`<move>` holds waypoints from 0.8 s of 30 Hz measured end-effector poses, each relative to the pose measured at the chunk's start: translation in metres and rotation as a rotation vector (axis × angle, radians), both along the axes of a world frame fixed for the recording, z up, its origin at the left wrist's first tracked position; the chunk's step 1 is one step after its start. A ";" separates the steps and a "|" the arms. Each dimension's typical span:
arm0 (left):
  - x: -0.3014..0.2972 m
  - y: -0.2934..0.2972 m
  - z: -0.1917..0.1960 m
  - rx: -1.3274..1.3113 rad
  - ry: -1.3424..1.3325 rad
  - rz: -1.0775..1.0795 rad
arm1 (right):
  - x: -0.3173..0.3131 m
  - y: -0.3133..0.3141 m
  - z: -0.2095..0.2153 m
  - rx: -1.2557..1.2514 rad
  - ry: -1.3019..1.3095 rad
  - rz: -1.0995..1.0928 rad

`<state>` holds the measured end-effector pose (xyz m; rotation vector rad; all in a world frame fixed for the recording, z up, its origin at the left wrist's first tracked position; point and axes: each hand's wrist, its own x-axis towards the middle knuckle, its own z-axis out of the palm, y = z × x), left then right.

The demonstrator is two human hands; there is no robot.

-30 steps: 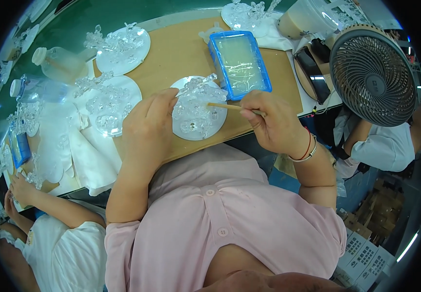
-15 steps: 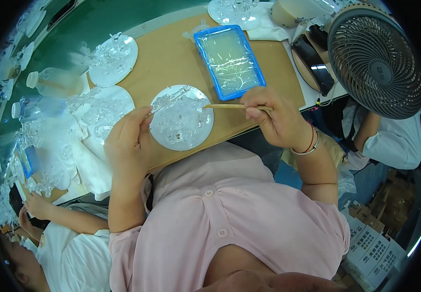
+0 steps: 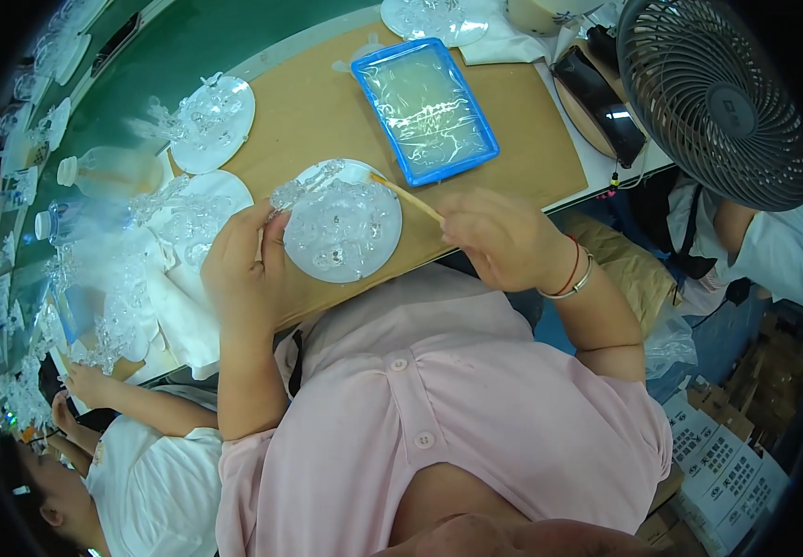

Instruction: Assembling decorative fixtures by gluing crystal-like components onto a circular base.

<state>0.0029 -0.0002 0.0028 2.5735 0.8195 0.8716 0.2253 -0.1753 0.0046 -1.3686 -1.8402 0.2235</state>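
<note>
A round white plate (image 3: 385, 249) lies near the front edge of the table, heaped with clear, glassy-looking pieces (image 3: 338, 221). At the plate's left rim my left hand (image 3: 245, 258) is closed, fingers pinching a clear plastic piece (image 3: 297, 190) that reaches over the heap. My right hand (image 3: 501, 239), slightly blurred, grips a thin yellowish wooden stick (image 3: 411, 200). The stick slants up and left, with its darker tip over the plate's upper right part. Whether the tip touches a clear piece I cannot tell. Beyond the plate sits a blue-rimmed tray (image 3: 454, 168) with a clear film-like surface.
A dark desk fan (image 3: 733, 110) and a black glossy case (image 3: 596, 107) stand at the right. More plates with clear pieces (image 3: 225, 125) and plastic bottles (image 3: 109, 173) are at the left. White cloth (image 3: 179, 316) hangs over the edge; a co-worker's arm (image 3: 155, 408) is nearby.
The stick has swung from nearly level to a steeper slant, its tip moving up and left. My right hand has turned and lowered. The view has shifted slightly.
</note>
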 end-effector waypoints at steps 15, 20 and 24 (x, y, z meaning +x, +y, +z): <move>-0.002 -0.002 -0.003 0.013 -0.030 0.032 | -0.005 -0.027 -0.003 0.091 0.045 -0.044; -0.003 -0.003 -0.004 -0.004 -0.078 0.048 | -0.016 -0.038 0.003 0.027 0.087 0.011; -0.005 -0.007 -0.005 0.005 -0.075 0.069 | -0.024 -0.036 -0.001 0.090 0.034 -0.037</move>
